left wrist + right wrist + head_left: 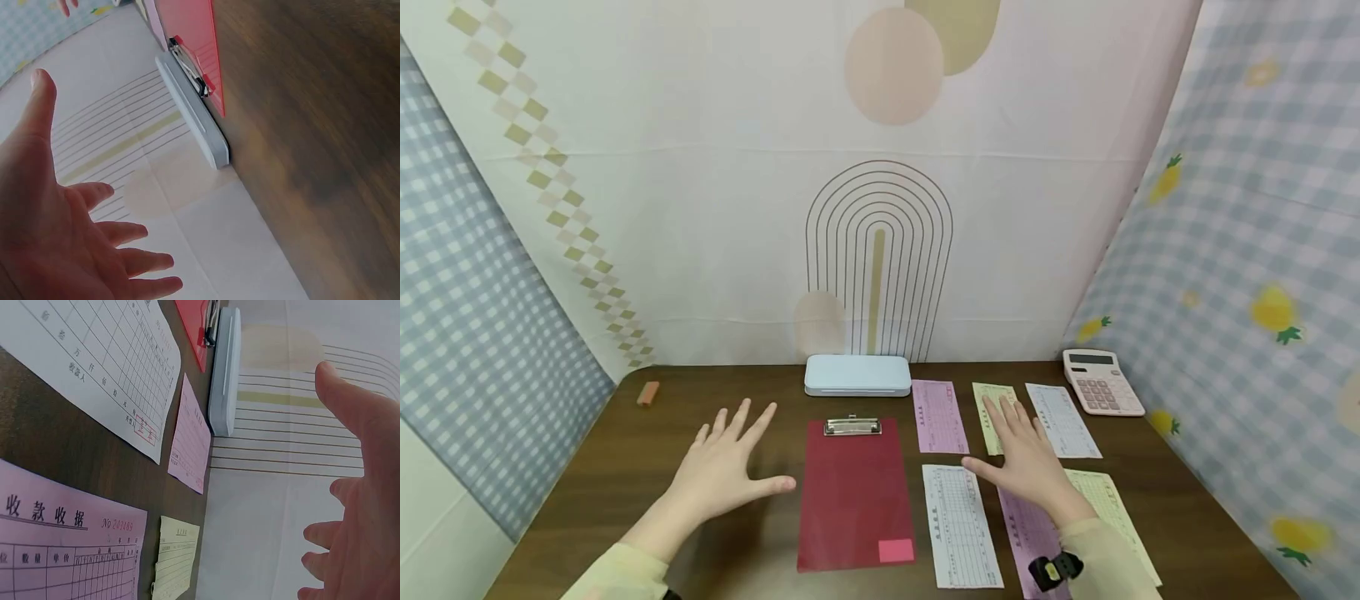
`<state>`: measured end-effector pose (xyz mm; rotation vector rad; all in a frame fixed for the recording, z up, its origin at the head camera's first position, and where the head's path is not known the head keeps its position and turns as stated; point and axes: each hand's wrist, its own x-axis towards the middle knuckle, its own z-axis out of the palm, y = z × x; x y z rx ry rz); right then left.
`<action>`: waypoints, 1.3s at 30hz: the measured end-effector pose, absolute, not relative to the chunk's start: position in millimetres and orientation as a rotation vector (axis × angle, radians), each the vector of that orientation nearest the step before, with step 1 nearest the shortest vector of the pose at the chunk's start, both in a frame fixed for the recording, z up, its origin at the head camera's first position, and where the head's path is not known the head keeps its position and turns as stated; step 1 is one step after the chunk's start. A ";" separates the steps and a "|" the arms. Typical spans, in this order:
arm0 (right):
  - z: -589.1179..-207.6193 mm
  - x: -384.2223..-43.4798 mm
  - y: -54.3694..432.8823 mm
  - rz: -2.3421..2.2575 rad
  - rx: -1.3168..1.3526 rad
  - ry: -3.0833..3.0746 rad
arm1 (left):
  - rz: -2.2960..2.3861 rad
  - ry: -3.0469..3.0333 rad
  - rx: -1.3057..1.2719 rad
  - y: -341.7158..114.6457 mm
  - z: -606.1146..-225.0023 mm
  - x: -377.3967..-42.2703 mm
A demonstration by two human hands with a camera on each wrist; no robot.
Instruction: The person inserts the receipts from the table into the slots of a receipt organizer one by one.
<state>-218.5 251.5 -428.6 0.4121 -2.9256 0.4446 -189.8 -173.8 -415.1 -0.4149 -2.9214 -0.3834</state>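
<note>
My left hand (722, 468) hovers over the table with its fingers spread, left of a red clipboard (852, 496). Nothing is in it. The clipboard has a metal clip (852, 427) at its top and a pink label at its lower right corner. My right hand (1028, 461), also spread and holding nothing, hangs above several printed receipt slips. A white slip (962, 525) lies to its left, and a purple slip (1030, 533) is partly hidden below the wrist. Beyond the fingers are a yellow slip (988, 396), a pink slip (940, 417) and another white slip (1063, 421).
A light blue case (857, 377) stands at the table's back edge behind the clipboard. The calculator (1102, 383) sits at the back right corner, and a small orange-brown block (648, 393) at the back left. Another yellow slip (1112, 504) lies right of my right wrist. Cloth hangs around the table.
</note>
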 end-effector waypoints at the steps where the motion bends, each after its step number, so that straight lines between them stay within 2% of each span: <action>1: -429.1 -220.7 251.0 0.451 0.416 -2.926 | -0.393 -2.923 -0.418 -172.9 -416.3 -191.6; 13: -438.1 -244.3 245.5 0.582 0.484 -2.942 | -0.415 -2.973 -0.477 -159.3 -418.1 -215.2; 24: -444.5 -267.2 243.8 0.611 0.535 -2.975 | -0.352 -3.012 -0.421 -150.8 -424.6 -230.7; 39: -446.3 -283.9 246.4 0.739 0.547 -3.033 | -0.329 -2.992 -0.450 -124.6 -431.3 -255.1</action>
